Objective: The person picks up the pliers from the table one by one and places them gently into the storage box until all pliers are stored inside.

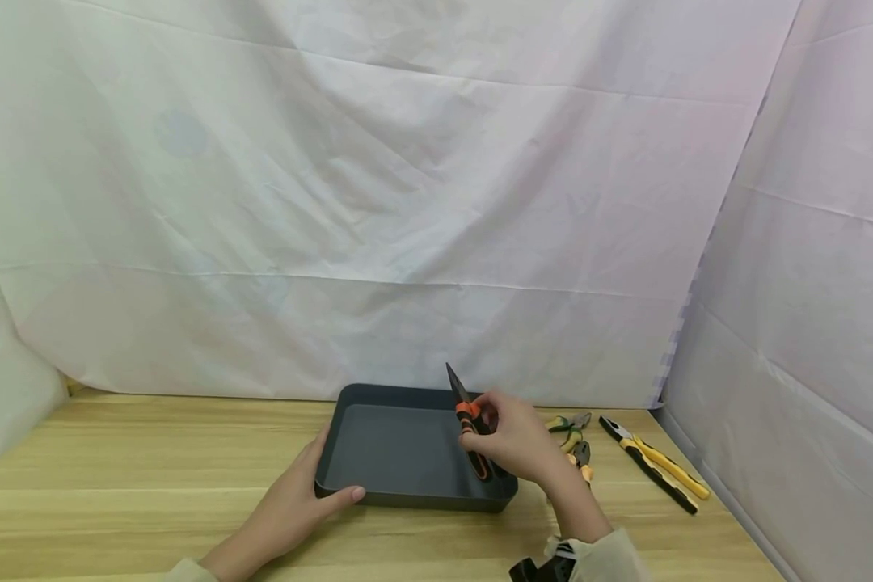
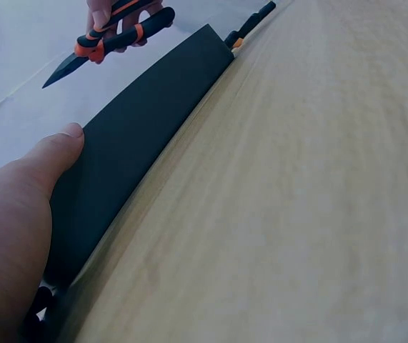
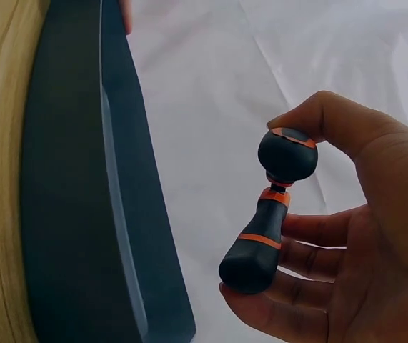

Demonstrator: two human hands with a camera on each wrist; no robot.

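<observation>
Two hands in view, both at the dark tray on the tabletop. I saw the left hand resting against the tray's near-left corner, fingers relaxed, thumb lying along the near wall, gripping nothing. The right hand was curled round the black-and-orange handles of a pair of snips, holding them over the tray's right side, pointed tip up and tilted toward the tray's far wall. Snips were clear of the tray floor. Right of the tray I counted more tools flat on the tabletop: small green-handled pliers just beside it, yellow-and-black pliers farther out.
</observation>
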